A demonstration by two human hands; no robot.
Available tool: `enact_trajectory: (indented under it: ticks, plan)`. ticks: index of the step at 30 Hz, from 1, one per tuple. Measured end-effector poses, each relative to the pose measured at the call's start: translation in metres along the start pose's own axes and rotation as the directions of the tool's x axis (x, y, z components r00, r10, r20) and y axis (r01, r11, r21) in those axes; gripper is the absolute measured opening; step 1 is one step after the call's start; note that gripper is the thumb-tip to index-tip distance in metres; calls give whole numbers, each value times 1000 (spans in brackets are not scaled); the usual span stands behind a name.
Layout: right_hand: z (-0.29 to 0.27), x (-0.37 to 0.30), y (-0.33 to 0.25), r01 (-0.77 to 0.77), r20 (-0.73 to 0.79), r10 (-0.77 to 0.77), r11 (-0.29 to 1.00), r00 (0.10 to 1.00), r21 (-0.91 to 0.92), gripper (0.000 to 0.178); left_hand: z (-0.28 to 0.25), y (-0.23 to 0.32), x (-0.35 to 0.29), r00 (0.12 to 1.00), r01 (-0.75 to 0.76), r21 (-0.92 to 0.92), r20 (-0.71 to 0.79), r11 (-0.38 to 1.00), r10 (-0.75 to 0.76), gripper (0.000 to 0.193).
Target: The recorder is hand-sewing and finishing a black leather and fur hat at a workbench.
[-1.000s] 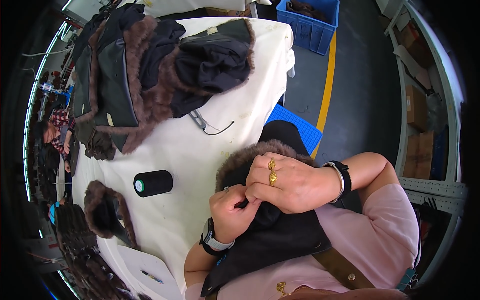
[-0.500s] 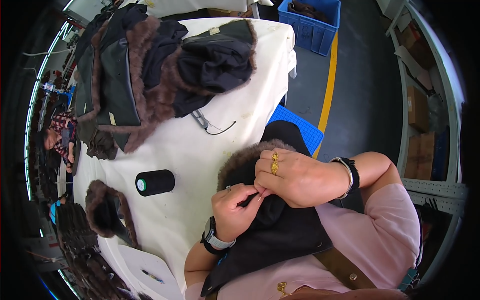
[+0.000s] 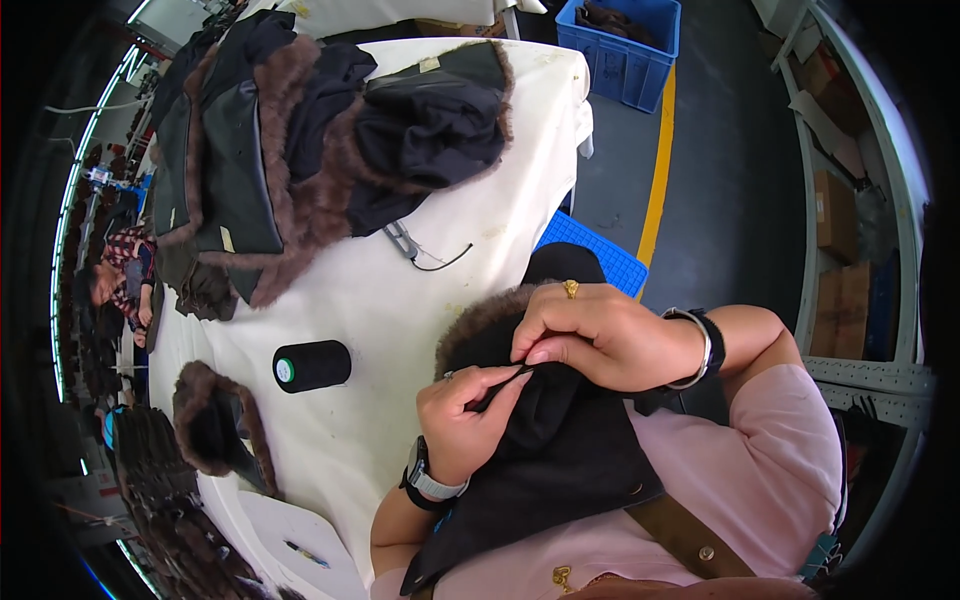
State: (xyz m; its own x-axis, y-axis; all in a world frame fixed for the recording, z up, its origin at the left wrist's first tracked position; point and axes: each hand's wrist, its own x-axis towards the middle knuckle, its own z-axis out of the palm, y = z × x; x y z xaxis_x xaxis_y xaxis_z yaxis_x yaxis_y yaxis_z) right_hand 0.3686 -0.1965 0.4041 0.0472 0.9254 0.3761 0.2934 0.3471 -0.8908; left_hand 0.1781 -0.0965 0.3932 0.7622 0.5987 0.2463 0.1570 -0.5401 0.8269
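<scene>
A black cloth garment piece with brown fur trim (image 3: 570, 455) lies over my lap and against the table edge. My left hand (image 3: 465, 415) pinches a fold of its cloth between thumb and forefinger. Right beside those fingertips, my right hand (image 3: 610, 335) is closed in a pinch at the same fold; whatever is between its fingers is too small to make out. The brown fur edge (image 3: 480, 318) shows beyond both hands. To the left, a large spool of black thread (image 3: 312, 366) lies on its side on the white-covered table (image 3: 400, 300).
Fur-trimmed dark garments (image 3: 300, 150) are heaped on the table's far side. Small scissors-like snips (image 3: 402, 240) lie near them, and a fur-edged loop piece (image 3: 222, 415) at left. A blue crate (image 3: 620, 55) stands on the floor beyond; shelving (image 3: 850, 200) lines the right. Another person (image 3: 125, 280) sits far left.
My right hand has turned and shifted slightly, its fingers now curled and pinching closer to the fold. The left hand has moved very little and keeps its pinch on the cloth.
</scene>
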Motion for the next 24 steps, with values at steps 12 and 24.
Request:
enact_trajectory:
  ticks: [12,24]
  plan:
    - [-121,-32,-57,547,-644,-261,783,719,294,16,0,-1,0,1000,-21,-29,-7,999,21,13]
    - [-118,-30,-44,202,-716,-221,973,662,-113,25,1,1,0,1000,-16,-46,-12,999,15,13]
